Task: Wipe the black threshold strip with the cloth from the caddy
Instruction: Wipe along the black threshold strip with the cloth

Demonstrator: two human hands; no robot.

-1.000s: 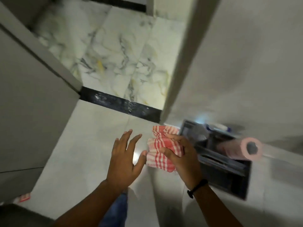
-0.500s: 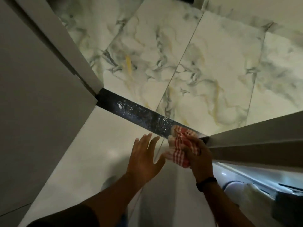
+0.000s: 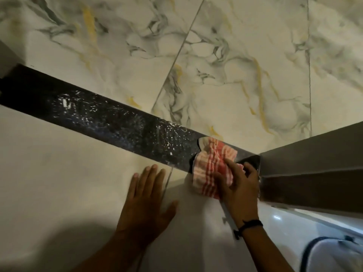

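Note:
The black threshold strip (image 3: pixel 110 116) runs diagonally across the floor from upper left to the door frame at right, speckled with white flecks. A bunched red-and-white striped cloth (image 3: pixel 212 163) lies on the strip's right end, overhanging the near tile. My right hand (image 3: pixel 238 185) presses down on the cloth, fingers curled over it. My left hand (image 3: pixel 146 197) rests flat on the plain floor tile just below the strip, fingers spread, holding nothing. The caddy is out of view.
A grey door frame (image 3: pixel 306 165) stands against the strip's right end. Marbled tiles (image 3: pixel 225 65) lie beyond the strip, plain pale tile (image 3: pixel 59 173) on the near side. A white object with a dark rim (image 3: pixel 334 254) sits at bottom right. A grey wall corner (image 3: pixel 5 57) stands far left.
The view has closed in on the floor. My right hand has carried the cloth from beside the caddy down onto the strip's right end. My left hand has settled flat on the tile.

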